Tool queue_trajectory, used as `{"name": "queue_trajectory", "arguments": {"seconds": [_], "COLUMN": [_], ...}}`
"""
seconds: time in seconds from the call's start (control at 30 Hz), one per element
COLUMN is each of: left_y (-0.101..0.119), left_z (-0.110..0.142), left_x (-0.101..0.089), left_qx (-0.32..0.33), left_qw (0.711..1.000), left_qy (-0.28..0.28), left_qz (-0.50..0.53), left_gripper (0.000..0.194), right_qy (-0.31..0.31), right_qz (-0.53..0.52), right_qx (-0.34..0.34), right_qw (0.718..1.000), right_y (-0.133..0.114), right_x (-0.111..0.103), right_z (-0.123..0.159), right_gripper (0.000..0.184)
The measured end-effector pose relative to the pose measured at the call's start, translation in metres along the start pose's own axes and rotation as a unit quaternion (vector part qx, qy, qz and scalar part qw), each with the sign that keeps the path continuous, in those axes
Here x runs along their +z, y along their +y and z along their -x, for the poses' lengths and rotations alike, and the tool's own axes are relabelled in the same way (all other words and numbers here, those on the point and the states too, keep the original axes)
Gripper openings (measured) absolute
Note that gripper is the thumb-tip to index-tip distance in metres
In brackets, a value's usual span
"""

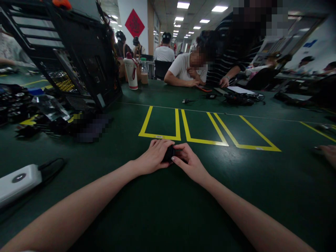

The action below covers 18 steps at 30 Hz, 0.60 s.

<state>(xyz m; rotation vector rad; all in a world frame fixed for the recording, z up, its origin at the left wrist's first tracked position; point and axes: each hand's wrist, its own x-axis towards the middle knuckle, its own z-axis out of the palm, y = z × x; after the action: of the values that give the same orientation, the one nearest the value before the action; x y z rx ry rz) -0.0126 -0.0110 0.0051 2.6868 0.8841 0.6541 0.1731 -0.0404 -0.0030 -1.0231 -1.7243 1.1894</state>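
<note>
A small black block-like object (169,154) rests low over the green table between my two hands; its exact kind cannot be made out. My left hand (153,156) is wrapped over its left side, palm down, with the fingers covering much of it. From the right, my right hand (193,161) grips the same object, thumb in front and index finger along the top. Just beyond my hands, yellow tape outlines (160,136) mark several boxes on the green tabletop (131,213).
At the left stands a black computer case (86,59), with a clear bottle (49,105) and dark parts beside it. A white power bank-like device (19,182) lies near left. A white cup (131,73) and black cables (236,98) are farther back. People sit across the table.
</note>
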Motion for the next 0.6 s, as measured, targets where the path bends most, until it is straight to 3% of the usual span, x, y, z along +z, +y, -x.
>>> {"name": "queue_trajectory", "arguments": {"seconds": [0.37,0.6], "left_y": [0.0014,0.0013], "left_z": [0.0004,0.0003], "left_x": [-0.0027,-0.0011], "left_qx": [0.0,0.005], "left_qw": [1.0,1.0], "left_qy": [-0.005,-0.004], "left_qz": [0.001,0.001], "left_gripper": [0.059,0.06], "right_qy": [-0.003,0.014], "right_qz": [0.001,0.029], "right_qx": [-0.007,-0.053], "right_qw": [1.0,0.998], "right_y": [-0.0014,0.0001], "right_x": [-0.0005,-0.0009], "right_z": [0.0007,0.0013], "right_gripper": [0.024,0.02]}}
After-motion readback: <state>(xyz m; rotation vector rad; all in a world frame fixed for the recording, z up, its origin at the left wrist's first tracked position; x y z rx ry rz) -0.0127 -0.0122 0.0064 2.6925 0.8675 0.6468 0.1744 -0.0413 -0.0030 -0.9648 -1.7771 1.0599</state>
